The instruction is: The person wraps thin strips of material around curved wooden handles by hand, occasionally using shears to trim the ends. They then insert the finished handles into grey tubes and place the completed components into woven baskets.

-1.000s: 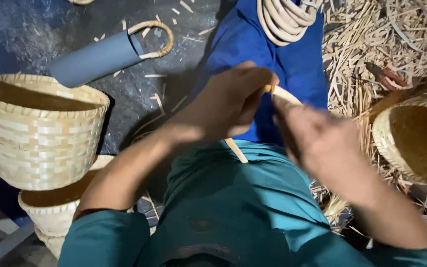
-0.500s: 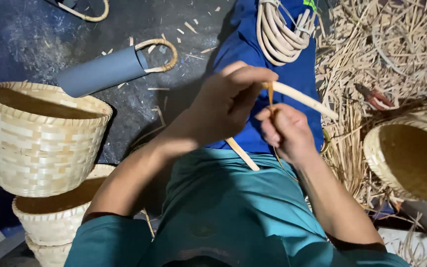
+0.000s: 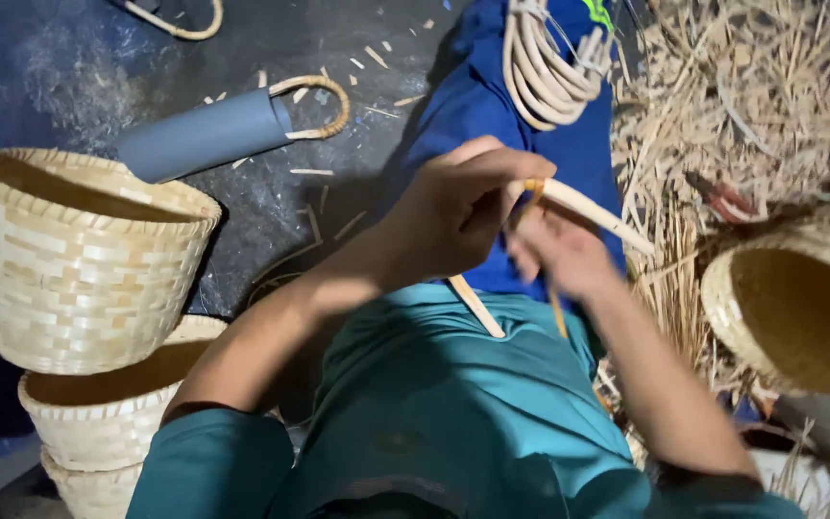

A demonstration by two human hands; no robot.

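My left hand [image 3: 458,216] pinches the top of a pale cane strip [image 3: 588,211] that bends over and runs toward the right. Just below and right of it, my right hand [image 3: 559,255] grips a thin strand coming off the same strip; it is blurred. The lower end of the strip [image 3: 477,308] pokes out beneath my left hand, over my teal trouser leg. Both hands work above a blue cloth [image 3: 473,106] on my lap.
Three woven baskets [image 3: 84,269] are stacked at the left. A grey tube [image 3: 204,135] with a cane loop lies on the dark floor. A coil of cane [image 3: 545,72] rests on the blue cloth. Cane shavings [image 3: 742,106] and another basket [image 3: 799,298] fill the right side.
My right hand has drawn back from the camera and slid down along the strip. The left hand has kept its pinch and shifted slightly right.
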